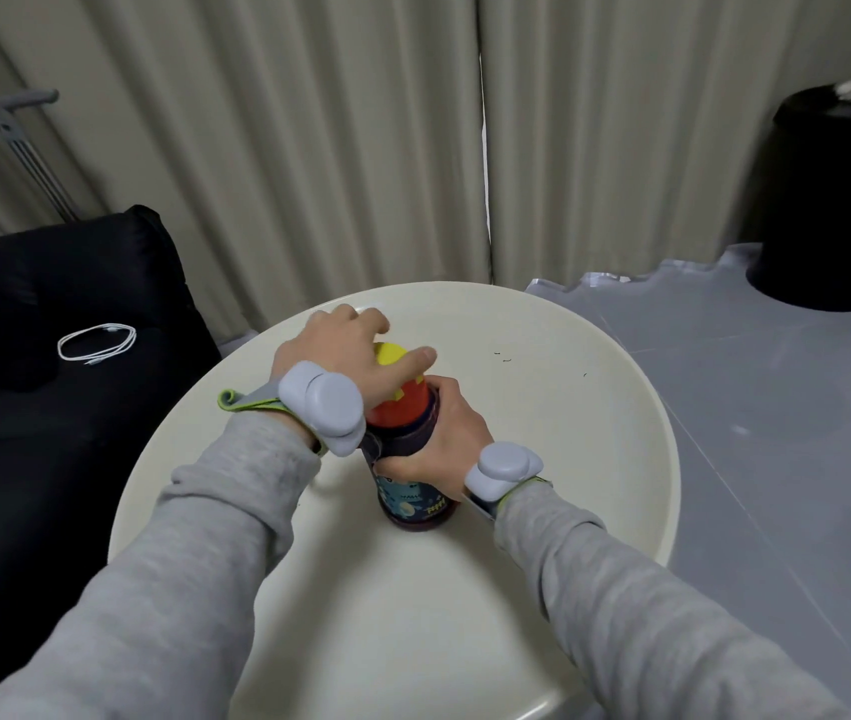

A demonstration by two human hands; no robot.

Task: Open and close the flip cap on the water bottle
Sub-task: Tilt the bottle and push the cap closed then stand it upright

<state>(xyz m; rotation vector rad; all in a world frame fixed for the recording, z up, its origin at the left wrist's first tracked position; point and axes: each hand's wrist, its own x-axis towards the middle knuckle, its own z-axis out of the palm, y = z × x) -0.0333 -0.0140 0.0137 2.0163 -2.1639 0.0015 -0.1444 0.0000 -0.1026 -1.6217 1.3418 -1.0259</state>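
Note:
A dark blue water bottle (415, 504) with cartoon prints stands upright on the round cream table (543, 407). Its lid is red (397, 407) with a yellow flip cap (388, 353) on top. My right hand (439, 439) is wrapped around the bottle's upper body just below the red lid. My left hand (340, 350) reaches over the top, thumb and fingers on either side of the yellow cap, partly covering it. Whether the cap is lifted or down is hidden by the fingers. Both wrists carry grey strapped devices.
A black sofa (49, 407) stands to the left with a coiled white cable (96, 343) on it. Beige curtains hang behind the table. A black bin (828, 200) sits on the grey floor at the far right.

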